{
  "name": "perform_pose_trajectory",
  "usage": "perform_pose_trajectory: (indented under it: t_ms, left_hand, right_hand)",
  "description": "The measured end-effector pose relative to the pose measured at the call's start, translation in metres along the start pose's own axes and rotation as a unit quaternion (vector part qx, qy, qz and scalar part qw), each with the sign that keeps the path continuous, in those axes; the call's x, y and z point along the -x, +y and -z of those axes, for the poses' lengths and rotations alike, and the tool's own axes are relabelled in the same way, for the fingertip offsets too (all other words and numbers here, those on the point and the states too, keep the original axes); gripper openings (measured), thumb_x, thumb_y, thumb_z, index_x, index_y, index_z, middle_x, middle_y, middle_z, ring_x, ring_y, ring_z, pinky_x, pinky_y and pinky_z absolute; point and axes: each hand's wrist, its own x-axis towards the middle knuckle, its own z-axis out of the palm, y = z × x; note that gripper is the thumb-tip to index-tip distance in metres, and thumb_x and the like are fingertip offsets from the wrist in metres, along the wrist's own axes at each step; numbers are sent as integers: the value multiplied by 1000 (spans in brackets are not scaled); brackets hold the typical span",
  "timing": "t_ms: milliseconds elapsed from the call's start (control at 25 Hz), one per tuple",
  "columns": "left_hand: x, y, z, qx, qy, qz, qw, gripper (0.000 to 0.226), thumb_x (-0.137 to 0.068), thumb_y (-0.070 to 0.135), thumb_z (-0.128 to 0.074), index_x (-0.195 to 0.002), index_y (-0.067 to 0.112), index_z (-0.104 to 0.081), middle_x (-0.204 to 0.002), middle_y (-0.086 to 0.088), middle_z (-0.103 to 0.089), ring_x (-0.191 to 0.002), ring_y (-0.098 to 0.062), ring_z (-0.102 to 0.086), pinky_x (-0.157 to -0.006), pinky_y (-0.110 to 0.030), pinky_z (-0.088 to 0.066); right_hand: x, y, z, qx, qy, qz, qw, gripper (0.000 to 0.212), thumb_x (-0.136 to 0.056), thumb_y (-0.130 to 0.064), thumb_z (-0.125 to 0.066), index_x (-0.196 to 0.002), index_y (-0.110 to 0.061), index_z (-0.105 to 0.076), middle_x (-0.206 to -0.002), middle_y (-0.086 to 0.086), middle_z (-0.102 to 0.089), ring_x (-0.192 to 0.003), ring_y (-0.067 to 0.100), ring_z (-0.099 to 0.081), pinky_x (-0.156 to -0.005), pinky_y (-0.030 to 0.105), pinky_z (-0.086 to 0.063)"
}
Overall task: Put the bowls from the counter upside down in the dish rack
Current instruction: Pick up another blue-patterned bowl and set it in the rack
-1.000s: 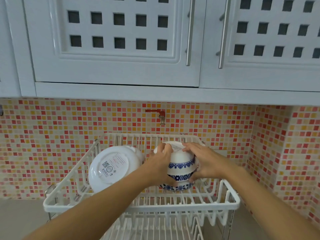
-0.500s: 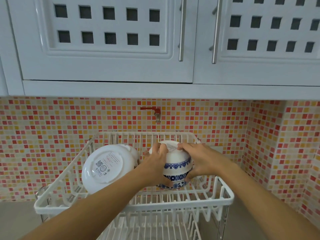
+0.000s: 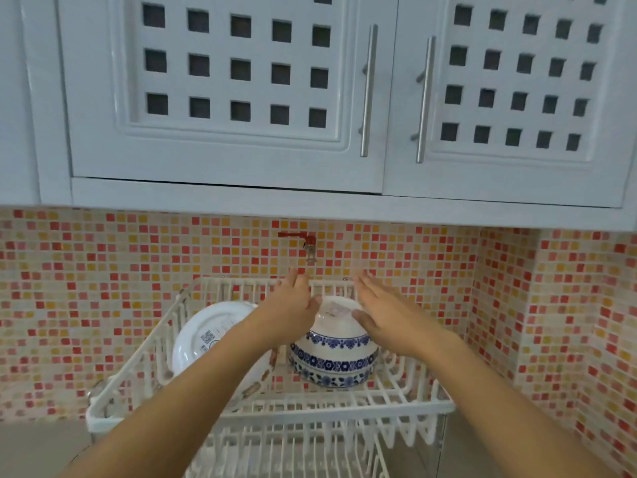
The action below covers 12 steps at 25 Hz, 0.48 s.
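both hands off the blue bowl (image 3: 334, 357), which sits upside down on the rack's (image 3: 275, 414) top tier, right side. left hand (image 3: 293, 305) and right hand (image 3: 382, 315) flank its base, fingers spread flat, holding nothing. white bowl (image 3: 206, 339) leans on the left.

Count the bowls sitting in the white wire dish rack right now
2: a plain white bowl tilted at the rack's left, and a blue-patterned white bowl upside down at right. The left forearm may hide others.

a home kitchen: white cupboards (image 3: 224, 98), mosaic tiles (image 3: 103, 288), dish rack (image 3: 269, 414).
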Motion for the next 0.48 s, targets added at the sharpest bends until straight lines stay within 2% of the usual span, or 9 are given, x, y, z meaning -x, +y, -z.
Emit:
perform_pose_trajectory:
  t_ms: [80,160,240,360,480]
  left_hand:
    - [11,-14,19,4,17,-2,1000,60,-101,37,-23,-151,9,-5,-161,-9,2,-148,-26,-2,-119,-39,-9]
    - [24,-38,39,0,31,-3,1000,61,-101,42,-20,-151,11,-6,-160,-6,1,-148,-23,1,-119,-36,-6]
    - [36,-68,60,0,60,13,998,63,-100,44,-20,-151,10,-8,-160,-7,-2,-148,-22,1,-119,-36,-5]
    - [59,-118,88,6,87,43,995,64,-99,45,-20,-151,10,-11,-160,-9,-6,-148,-23,-3,-120,-37,-6]
    - [85,-181,114,-6,74,81,994,62,-100,43,-18,-150,7,-12,-160,-10,-9,-148,-22,-5,-119,-34,-5]
  right_hand:
    - [-5,-29,4,1,28,9,1000,62,-100,-45,-20,-151,-14,-1,-160,2,3,-147,15,0,-118,32,-3]
    - [-13,-63,5,-5,45,29,999,62,-100,-47,-17,-151,-14,0,-160,2,3,-147,13,1,-117,31,-1]
    - [-26,-99,5,-22,56,45,997,62,-100,-46,-18,-151,-14,-1,-160,2,4,-147,13,3,-117,30,0]
    - [-53,-155,1,-63,66,59,994,63,-100,-47,-21,-151,-14,-4,-160,1,1,-147,13,-1,-117,31,-6]
    - [-83,-229,-8,-85,57,82,991,63,-100,-46,-21,-151,-12,-6,-160,3,-3,-147,16,-5,-118,32,-9]
